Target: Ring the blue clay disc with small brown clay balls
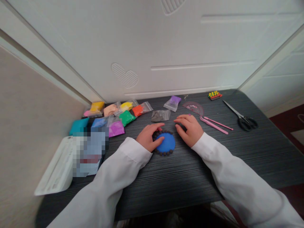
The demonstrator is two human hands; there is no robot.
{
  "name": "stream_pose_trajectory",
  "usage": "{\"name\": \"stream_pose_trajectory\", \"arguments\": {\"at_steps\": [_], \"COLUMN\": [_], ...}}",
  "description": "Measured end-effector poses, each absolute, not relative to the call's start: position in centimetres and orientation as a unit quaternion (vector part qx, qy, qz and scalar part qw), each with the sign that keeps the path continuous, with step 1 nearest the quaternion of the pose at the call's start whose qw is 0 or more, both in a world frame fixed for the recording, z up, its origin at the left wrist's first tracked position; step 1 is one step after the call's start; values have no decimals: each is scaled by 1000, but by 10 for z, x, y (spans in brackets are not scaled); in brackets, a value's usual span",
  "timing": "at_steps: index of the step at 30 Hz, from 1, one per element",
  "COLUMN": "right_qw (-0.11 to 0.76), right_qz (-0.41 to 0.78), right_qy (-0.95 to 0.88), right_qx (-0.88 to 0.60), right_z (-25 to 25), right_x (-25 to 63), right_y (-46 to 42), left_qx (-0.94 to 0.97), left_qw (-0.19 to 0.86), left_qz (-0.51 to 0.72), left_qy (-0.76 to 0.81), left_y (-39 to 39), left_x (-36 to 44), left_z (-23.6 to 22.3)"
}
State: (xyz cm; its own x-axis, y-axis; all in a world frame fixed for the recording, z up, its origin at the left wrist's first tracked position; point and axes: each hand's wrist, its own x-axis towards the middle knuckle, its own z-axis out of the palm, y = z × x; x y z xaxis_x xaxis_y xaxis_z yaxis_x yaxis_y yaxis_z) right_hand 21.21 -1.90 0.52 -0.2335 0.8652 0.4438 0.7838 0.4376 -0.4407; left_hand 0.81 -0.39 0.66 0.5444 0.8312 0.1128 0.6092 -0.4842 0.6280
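A flat blue clay disc [168, 143] lies on the dark table, with small dark clay balls [167, 153] along part of its edge. My left hand [150, 136] rests over the disc's left side, its thumb on the blue surface and its forefinger stretched out above the upper row of balls. Some of the left edge is hidden beneath this hand. To the right, apart from the disc, my right hand [190, 130] hovers at or near the tabletop, thumb and fingers apart, with nothing visible between them. Just beyond both hands lies a zip bag of dark clay [160, 116].
Several colored clay bags, including a green one [127, 118], cluster at the back left. A white tray [55, 167] stands left. A purple bag [174, 102], a protractor [194, 107], pink tools [215, 125], black-handled scissors [243, 119] and small yellow-and-red pieces [215, 95] lie behind and right.
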Motion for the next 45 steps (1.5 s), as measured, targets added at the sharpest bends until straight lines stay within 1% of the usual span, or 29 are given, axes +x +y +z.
{"name": "stream_pose_trajectory", "arguments": {"at_steps": [3, 9, 12, 24, 32, 39, 45], "right_qw": [306, 224, 209, 200, 198, 200, 187], "right_qz": [85, 106, 105, 114, 130, 144, 138], "right_qy": [-795, -803, -804, -810, -805, -807, -807], "right_qx": [-517, -542, -547, -539, -544, -537, -543], "right_z": [7, 7, 6, 6, 9, 7, 8], "right_x": [209, 202, 200, 196, 204, 203, 203], "right_y": [-22, -27, -28, -29, -28, -26, -27], "left_qx": [833, 823, 825, 807, 843, 840, 850], "left_qw": [271, 284, 286, 298, 254, 239, 236], "left_qz": [217, 238, 242, 262, 273, 264, 250], "left_qy": [430, 431, 423, 437, 388, 410, 399], "left_y": [-3, -1, 1, 2, 3, 5, 7], "left_x": [10, 15, 16, 20, 19, 26, 26], "left_z": [7, 5, 4, 3, 2, 1, -1]}}
